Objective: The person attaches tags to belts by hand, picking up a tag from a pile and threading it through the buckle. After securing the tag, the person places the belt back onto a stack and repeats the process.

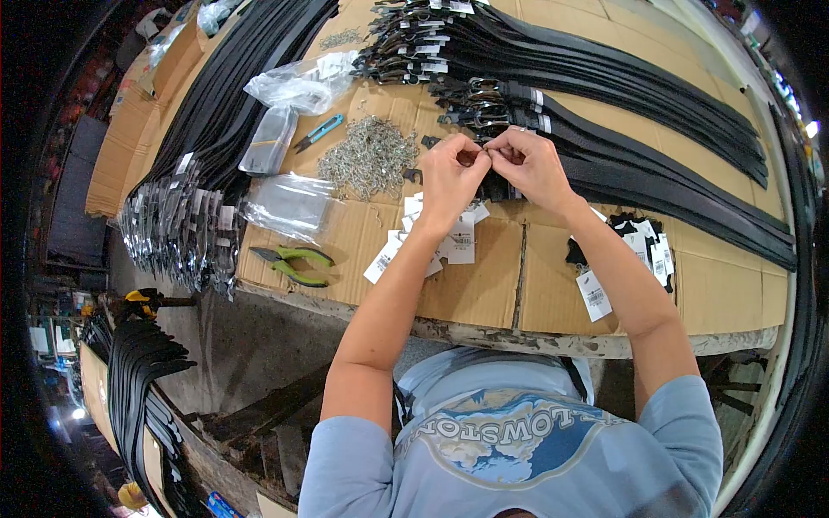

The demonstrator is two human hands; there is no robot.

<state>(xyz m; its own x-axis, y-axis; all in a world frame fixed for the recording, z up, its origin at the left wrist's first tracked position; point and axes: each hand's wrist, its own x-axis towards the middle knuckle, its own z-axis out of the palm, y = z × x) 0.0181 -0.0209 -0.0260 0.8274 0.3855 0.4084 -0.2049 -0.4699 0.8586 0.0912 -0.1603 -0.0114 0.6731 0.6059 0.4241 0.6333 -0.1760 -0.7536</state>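
My left hand (455, 177) and my right hand (528, 168) meet over the cardboard-covered table, fingertips pinched together. Whatever lies between the fingers is too small to make out. Just behind the hands are the buckle ends of black belts (488, 108). A heap of small metal pieces (370, 157) lies to the left of my left hand. White tags (462, 242) are spread beneath my left wrist, and more tags with black pieces (637, 246) lie by my right forearm.
Green-handled pliers (302, 264), a blue-handled snipper (325, 129) and clear plastic bags (289, 207) are on the left part of the table (553, 298). Long black belts (216, 112) run along the left side; another belt bundle (596, 78) stretches across the back right.
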